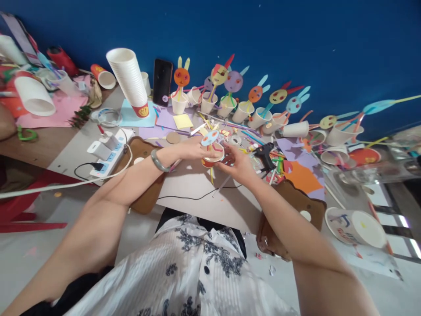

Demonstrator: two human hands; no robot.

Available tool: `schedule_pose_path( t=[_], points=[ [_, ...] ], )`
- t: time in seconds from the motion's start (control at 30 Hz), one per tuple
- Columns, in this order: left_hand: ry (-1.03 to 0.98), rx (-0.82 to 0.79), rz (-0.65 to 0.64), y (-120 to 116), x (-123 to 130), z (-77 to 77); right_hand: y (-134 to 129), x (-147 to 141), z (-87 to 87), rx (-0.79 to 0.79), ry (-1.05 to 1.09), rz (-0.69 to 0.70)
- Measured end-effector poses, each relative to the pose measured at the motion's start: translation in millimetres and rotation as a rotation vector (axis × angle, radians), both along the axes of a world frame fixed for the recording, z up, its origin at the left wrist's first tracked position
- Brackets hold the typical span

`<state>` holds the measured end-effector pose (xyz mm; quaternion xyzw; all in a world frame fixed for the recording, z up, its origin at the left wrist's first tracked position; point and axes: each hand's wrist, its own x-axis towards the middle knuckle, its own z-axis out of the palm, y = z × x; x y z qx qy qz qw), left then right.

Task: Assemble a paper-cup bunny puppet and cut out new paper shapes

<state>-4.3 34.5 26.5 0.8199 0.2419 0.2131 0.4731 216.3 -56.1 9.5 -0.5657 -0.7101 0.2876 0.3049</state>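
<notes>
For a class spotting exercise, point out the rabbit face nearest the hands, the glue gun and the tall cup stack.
Rabbit face [210, 138]: head view, its blue disc.
Glue gun [267, 153]: head view, its black body.
Tall cup stack [130, 83]: head view, its white side.

Legible text: none.
Yellow emblem on the red-banded cup stack [129, 81], upper left, and coloured print on the tub [355, 227], lower right: too small or blurred to read.
</notes>
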Motion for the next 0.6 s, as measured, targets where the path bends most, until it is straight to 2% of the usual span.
schedule_pose_path(
  t=[0.07, 0.13, 0.2, 0.3, 0.47, 0.53, 0.6],
  points=[
    [-0.122, -0.054, 0.099, 0.3, 2.8, -10.2, -4.6, -6.5, -0.5, 0.004, 0.016, -0.024],
    [-0.219, -0.036, 0.234, 0.7, 5.0, -19.5, -9.2, -11.0, -1.7, 0.004, 0.031, -0.029],
    [-0.230, 0.000, 0.272, 0.6, 6.4, -26.1, -12.8, -11.2, -4.3, -0.005, 0.044, -0.010],
    [-0.215, -0.014, 0.231, -1.9, 4.9, -29.5, -16.5, -0.1, -10.1, 0.036, -0.063, 0.010],
    [-0.174, -0.064, 0.145, -6.8, -0.2, -27.3, -20.0, 30.4, -17.5, 0.163, -0.488, -0.017],
    [-0.174, -0.077, 0.080, -7.5, -0.4, -25.4, -20.9, 35.4, -17.6, 0.144, -0.563, -0.020],
    [-0.161, -0.072, 0.013, -7.9, -0.8, -21.5, -22.5, 33.6, -15.6, 0.120, -0.550, -0.019]
  ],
)
